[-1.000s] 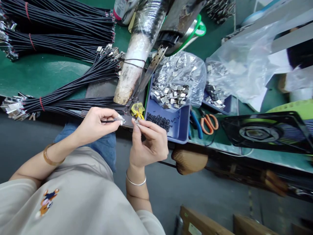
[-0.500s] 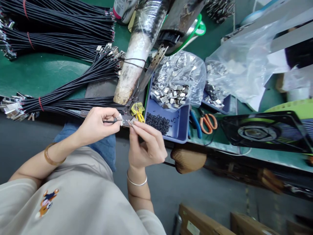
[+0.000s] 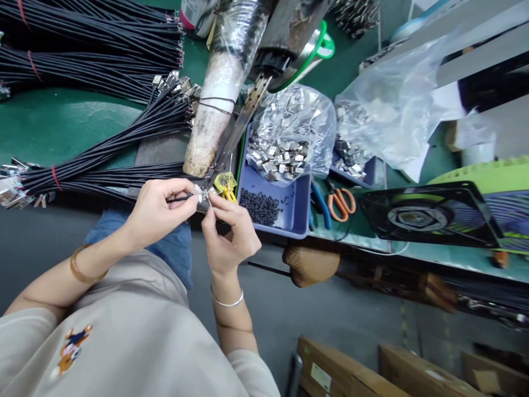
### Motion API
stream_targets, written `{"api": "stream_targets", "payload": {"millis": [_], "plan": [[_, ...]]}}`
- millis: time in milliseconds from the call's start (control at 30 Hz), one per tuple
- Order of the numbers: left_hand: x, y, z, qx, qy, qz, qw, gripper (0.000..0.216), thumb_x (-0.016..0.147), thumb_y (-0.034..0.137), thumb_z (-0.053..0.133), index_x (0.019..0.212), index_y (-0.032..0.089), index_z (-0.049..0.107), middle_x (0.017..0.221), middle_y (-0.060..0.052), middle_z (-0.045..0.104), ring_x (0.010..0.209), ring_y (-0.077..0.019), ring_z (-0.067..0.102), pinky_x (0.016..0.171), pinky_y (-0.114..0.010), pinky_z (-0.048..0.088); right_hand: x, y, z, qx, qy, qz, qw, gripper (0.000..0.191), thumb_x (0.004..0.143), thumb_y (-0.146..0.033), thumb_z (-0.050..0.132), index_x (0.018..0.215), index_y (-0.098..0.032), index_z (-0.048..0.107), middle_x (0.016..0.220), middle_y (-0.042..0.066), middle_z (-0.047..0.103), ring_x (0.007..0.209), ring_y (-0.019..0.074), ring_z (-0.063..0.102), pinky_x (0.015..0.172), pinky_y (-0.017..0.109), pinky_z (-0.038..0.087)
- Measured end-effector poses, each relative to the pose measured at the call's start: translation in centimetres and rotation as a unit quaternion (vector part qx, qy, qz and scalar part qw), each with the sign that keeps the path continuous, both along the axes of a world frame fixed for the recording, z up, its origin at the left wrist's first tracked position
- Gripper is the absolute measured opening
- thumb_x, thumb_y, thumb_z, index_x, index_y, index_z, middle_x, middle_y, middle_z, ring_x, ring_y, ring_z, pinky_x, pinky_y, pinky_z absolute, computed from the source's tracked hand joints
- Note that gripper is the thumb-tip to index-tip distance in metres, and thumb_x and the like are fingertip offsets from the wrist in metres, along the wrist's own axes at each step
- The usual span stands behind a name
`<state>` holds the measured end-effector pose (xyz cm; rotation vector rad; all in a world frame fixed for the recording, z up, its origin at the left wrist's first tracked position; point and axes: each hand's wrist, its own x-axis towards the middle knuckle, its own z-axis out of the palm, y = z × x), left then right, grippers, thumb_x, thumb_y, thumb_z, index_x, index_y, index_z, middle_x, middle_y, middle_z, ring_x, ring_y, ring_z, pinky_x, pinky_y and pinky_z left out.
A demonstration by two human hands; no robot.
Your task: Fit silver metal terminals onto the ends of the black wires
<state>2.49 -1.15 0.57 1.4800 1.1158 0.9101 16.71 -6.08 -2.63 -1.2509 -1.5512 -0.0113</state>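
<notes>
My left hand (image 3: pixel 159 212) pinches the end of a thin black cable (image 3: pixel 178 199) just in front of the bench edge. My right hand (image 3: pixel 229 231) meets it from the right, its fingertips closed on a small metal clip (image 3: pixel 201 194) at the cable's tip. Both hands touch at that spot, close to a yellow-handled tool (image 3: pixel 226 186). A blue tray (image 3: pixel 298 212) to the right holds tiny black sleeves (image 3: pixel 259 199) and an open plastic bag of metal clips (image 3: pixel 285 154).
Bundles of black cables (image 3: pixel 103 146) tied with red bands cover the green bench on the left. A wrapped machine column (image 3: pixel 221 88) rises behind the hands. Orange-handled scissors (image 3: pixel 341 201), blue pliers (image 3: pixel 320 198) and a black fan (image 3: pixel 417 218) lie to the right. Cardboard boxes (image 3: pixel 351 369) stand on the floor.
My right hand has closed in leftward onto the cable tip held by my left hand, so the fingertips now meet. The view has shifted slightly to the right.
</notes>
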Motion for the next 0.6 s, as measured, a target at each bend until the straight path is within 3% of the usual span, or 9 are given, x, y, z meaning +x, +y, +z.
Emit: {"api": "stream_targets", "payload": {"millis": [200, 600], "plan": [[0.2, 0.0, -0.2, 0.02, 0.007, 0.009, 1.0, 0.017, 0.08, 0.025, 0.06, 0.073, 0.013, 0.069, 0.053, 0.004, 0.042, 0.05, -0.0062, 0.032, 0.046, -0.019, 0.027, 0.4, 0.5, -0.2, 0.052, -0.085, -0.016, 0.995, 0.021, 0.087, -0.009, 0.068, 0.096, -0.027, 0.064, 0.097, 0.0, 0.082, 0.082, 0.0165, 0.079, 0.074, 0.028, 0.065], [0.5, -0.1, 0.2, 0.035, 0.007, 0.02, 0.999, 0.019, 0.083, 0.026, 0.06, 0.073, 0.012, 0.069, 0.053, 0.005, 0.042, 0.05, -0.0059, 0.031, 0.048, -0.019, 0.028, 0.5, 1.2, 0.1, 0.082, -0.096, -0.031, 0.992, 0.016, 0.087, -0.009, 0.069, 0.093, -0.023, 0.066, 0.092, 0.002, 0.081, 0.08, 0.0153, 0.079, 0.075, 0.026, 0.067]]}}
